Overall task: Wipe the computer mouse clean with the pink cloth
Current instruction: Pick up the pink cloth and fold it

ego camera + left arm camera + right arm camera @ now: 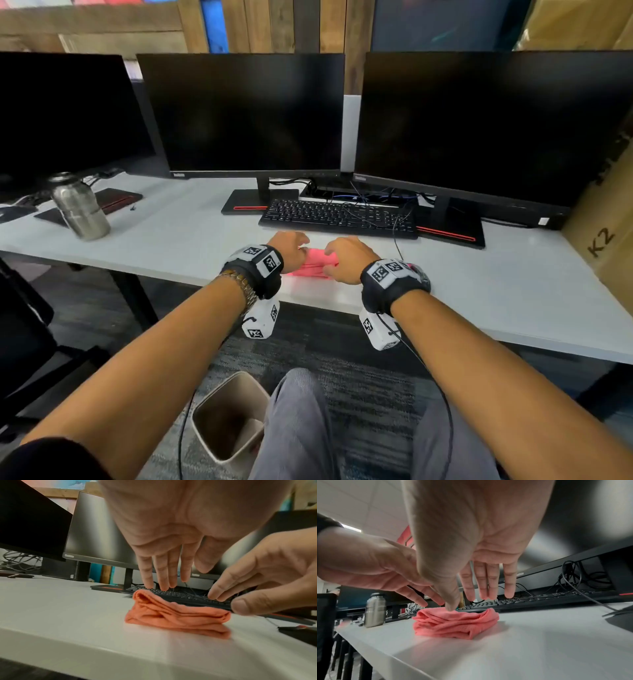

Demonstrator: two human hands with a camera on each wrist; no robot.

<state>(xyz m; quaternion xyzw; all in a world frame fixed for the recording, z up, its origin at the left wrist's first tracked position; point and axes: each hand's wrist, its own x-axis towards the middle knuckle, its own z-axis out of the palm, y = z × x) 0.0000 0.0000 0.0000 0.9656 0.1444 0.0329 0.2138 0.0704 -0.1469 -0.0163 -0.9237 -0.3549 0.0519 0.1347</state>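
The pink cloth (176, 614) lies folded in a loose bundle near the front edge of the white desk (178, 240), ungripped. The left hand (291, 248) at its 10 o'clock and the right hand (346, 258) at 3 o'clock hover with fingers straight and spread, holding nothing. The computer mouse (302, 630) sits at 3 o'clock, partly hidden; wiping looks unstarted. Beyond, at 12 o'clock, the keyboard (337, 217).

Both hands, right (471, 547) and left (373, 566), hover open-fingered over the folded pink cloth (455, 623).
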